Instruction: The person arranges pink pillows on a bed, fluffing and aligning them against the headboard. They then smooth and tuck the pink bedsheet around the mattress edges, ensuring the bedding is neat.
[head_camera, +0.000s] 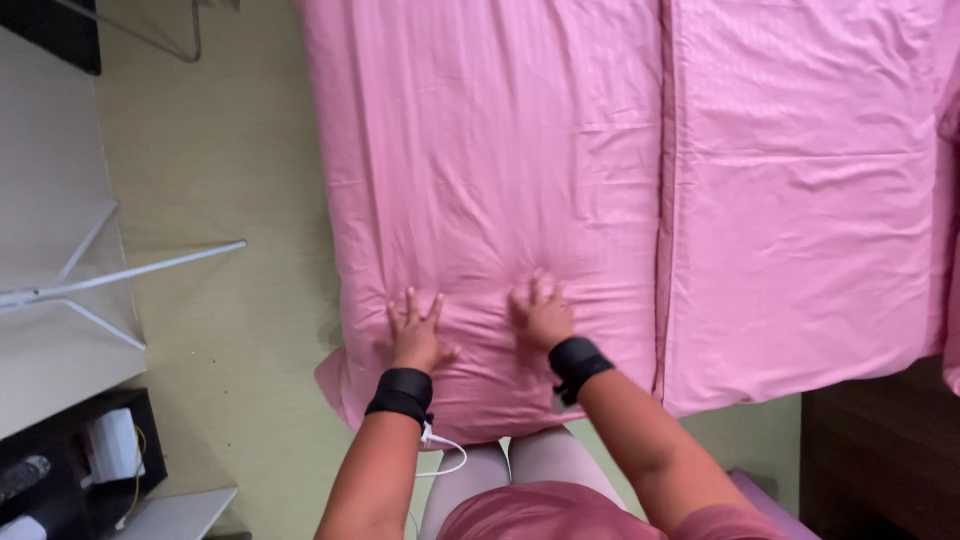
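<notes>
Both hands lie flat, palms down and fingers spread, gripping nothing. Left hand (417, 335) presses on the near end of the pink striped cotton cover (480, 200), close to its near left corner; right hand (541, 312) presses just beside it, toward the middle of the same end. The cloth puckers into short creases around and between the fingertips. Each wrist carries a black wristband: the left wristband (402, 393) has a thin white cable (447, 455) hanging from it, and the right wristband (578, 365) sits just behind the hand.

The pink cover spreads away from the person across the bed, its near edge overhanging in front of the person's legs. A second pink cloth panel (800, 200) lies alongside on the right, the two meeting in a straight seam that runs away from the viewer. Pale green floor (220, 250) shows to the left of the bed. Farther left stand a white metal frame (90, 285) and a white shelf unit (50, 180). Dark wooden furniture (880, 450) occupies the lower right corner.
</notes>
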